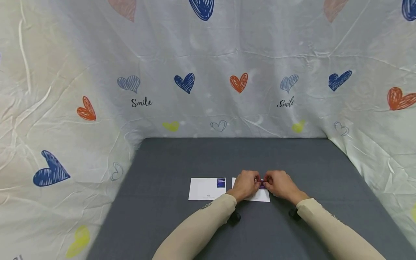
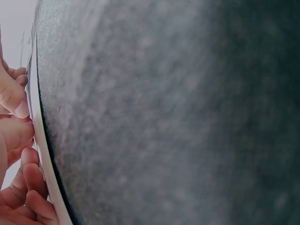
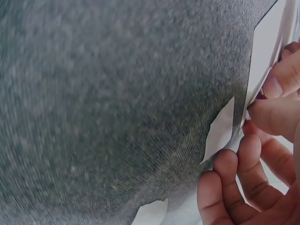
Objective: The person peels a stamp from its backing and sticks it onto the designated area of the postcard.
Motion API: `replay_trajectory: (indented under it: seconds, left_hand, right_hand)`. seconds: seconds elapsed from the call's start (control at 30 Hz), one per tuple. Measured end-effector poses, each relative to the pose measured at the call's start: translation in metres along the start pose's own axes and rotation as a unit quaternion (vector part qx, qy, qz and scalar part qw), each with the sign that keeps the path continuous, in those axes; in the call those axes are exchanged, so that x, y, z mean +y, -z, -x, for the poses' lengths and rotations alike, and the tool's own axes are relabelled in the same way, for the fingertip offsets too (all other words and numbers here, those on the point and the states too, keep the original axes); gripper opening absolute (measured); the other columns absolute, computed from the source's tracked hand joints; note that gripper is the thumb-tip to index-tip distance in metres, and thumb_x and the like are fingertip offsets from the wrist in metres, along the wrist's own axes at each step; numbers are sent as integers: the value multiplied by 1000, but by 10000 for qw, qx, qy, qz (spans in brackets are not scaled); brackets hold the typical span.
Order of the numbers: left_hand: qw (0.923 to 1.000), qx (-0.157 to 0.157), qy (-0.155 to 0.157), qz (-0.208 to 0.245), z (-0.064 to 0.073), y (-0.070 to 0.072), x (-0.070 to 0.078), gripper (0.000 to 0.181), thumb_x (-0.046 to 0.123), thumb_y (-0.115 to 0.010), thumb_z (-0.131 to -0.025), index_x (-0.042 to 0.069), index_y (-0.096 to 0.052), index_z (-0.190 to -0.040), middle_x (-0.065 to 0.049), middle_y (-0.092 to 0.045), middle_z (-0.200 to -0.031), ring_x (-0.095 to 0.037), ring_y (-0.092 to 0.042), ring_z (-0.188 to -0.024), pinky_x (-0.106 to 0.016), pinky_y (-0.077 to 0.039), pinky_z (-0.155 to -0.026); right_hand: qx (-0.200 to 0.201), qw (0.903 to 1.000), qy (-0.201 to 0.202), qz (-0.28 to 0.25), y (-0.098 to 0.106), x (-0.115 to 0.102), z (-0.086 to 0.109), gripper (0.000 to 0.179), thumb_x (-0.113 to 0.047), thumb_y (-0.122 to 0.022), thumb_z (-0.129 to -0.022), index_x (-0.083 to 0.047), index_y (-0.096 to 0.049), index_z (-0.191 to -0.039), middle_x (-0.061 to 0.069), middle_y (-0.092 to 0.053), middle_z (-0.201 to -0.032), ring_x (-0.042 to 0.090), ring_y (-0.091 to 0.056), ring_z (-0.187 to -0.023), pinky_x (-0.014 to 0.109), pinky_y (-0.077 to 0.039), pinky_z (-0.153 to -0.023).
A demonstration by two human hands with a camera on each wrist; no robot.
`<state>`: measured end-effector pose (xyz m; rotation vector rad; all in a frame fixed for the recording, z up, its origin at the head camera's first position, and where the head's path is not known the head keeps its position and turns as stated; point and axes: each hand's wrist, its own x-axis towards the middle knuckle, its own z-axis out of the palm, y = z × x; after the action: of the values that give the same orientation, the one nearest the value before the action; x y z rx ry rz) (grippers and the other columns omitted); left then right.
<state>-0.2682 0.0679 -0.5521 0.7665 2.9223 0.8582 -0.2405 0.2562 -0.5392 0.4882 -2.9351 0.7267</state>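
Observation:
Two white cards or envelopes lie side by side on the dark grey cloth. The left card (image 1: 203, 189) carries a purple-blue stamp (image 1: 221, 183) in its upper right corner. My left hand (image 1: 247, 182) reaches over the right card (image 1: 259, 196) and covers much of it. From the other side comes my right hand (image 1: 282, 183), with curled fingers. Between them, near that card's upper right corner, the fingertips pinch a small purple stamp (image 1: 261, 185) by its two sides. In the right wrist view, the right hand's thumb (image 3: 272, 112) and the opposite thumb almost meet at the card's edge.
The table with its dark grey cloth (image 1: 182, 155) ends at a hanging white cloth (image 1: 208, 104) printed with hearts. Dark wrist bands sit below both sleeves. In the right wrist view, two pale ragged-edged pieces (image 3: 220, 129) show beside the fingers.

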Motion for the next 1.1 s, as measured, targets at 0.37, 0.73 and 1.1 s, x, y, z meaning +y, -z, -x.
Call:
replay_trajectory:
  seconds: [0.37, 0.73, 1.1]
  left_hand:
    - [9996, -265, -32, 130, -18, -33, -26, 13, 25, -79, -87, 21, -77, -99, 9, -68, -86, -9, -55, -68, -26, -45, -62]
    - [9988, -366, -240, -234, -21, -40, -32, 23, 26, -83, -88, 16, -79, -108, 7, -68, -89, -10, -56, -72, -26, -44, -62]
    - [9982, -299, -372, -352, -18, -39, -31, 23, 27, -84, -89, 16, -81, -109, 8, -64, -83, -7, -56, -74, -24, -44, -64]
  right_hand:
    - [-279, 9993, 233, -13, 12, -1, 0, 9, -14, -79, -85, -14, -76, -93, -7, -59, -72, 9, -52, -64, 34, -44, -59]
    - [-614, 9980, 22, 139, 15, 0, 0, 14, -14, -83, -89, -14, -79, -102, -8, -60, -73, 8, -52, -63, 30, -43, -59]
    - [-631, 9978, 30, 205, 17, 0, 3, 19, -17, -86, -89, -11, -84, -107, -8, -64, -73, 7, -52, -63, 29, -44, -58]
